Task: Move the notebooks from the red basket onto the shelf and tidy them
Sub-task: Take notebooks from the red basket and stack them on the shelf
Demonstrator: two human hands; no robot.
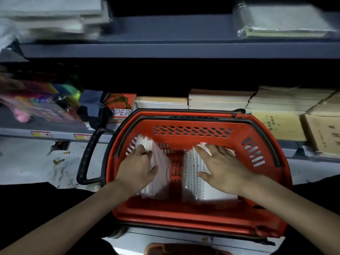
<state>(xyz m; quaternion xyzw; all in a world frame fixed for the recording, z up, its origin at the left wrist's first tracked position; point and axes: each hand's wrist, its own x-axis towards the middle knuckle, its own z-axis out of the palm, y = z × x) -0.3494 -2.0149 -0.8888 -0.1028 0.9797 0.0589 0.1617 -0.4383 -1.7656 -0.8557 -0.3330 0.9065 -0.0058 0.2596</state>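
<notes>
Two plastic-wrapped piles of white spiral notebooks stand on edge inside the red basket [184,214], apart from each other with bare basket floor between them. My left hand [139,162] grips the left pile [158,184], fingers curled over its far top edge and thumb lying against its cover. My right hand [220,168] rests on the right pile [191,172], fingers straight and spread, holding nothing. The basket's black handle [86,159] sticks out to the left. Just beyond the basket, the lower shelf [55,131] carries tan paper stacks [220,100], a red paper pack [121,105] and blurred colourful packets [36,100]; the upper shelf [165,48] holds wrapped stacks [285,21].
</notes>
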